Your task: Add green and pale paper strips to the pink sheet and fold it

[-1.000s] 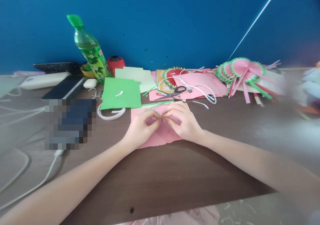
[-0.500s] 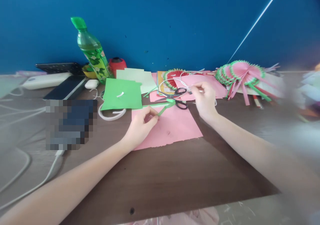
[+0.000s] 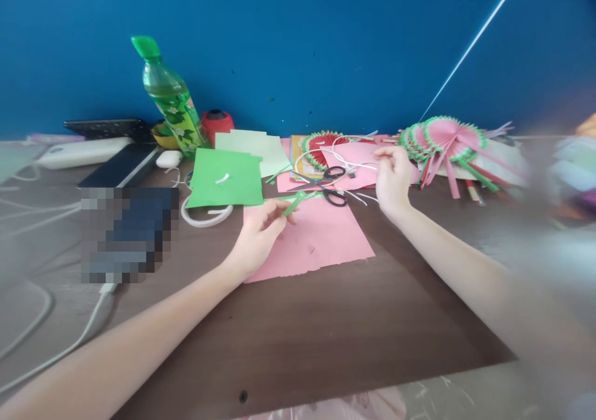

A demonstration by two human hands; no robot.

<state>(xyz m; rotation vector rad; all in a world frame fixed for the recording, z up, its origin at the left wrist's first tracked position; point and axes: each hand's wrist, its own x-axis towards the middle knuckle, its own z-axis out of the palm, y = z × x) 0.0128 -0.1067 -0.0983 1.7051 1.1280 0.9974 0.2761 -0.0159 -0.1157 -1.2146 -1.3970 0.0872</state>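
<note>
My left hand (image 3: 258,237) pinches a narrow green paper strip (image 3: 293,204) over a pink paper sheet (image 3: 316,237) that lies on the table. To the right, my right hand (image 3: 393,181) is raised with curled fingers beside another piece of pink paper (image 3: 356,156). A thin white cable (image 3: 307,153) runs up to its fingertips, but I cannot make out what they hold. Between the hands lie scissors (image 3: 321,184) with black handles, blades pointing left. Thin white strips (image 3: 361,197) lie just right of the scissors. A green paper sheet (image 3: 228,187) is left of my left hand.
At the back left stand a green drink bottle (image 3: 174,106) and a red container (image 3: 218,125). Pleated paper fans (image 3: 442,140) sit at the back right. A white tape ring (image 3: 205,223) and a charging cable (image 3: 93,330) lie on the left, with a blue wall (image 3: 298,41) behind.
My right hand has moved right, away from the scissors, uncovering the thin white strips. My left hand has shifted slightly left with the green strip, which now points up more steeply.
</note>
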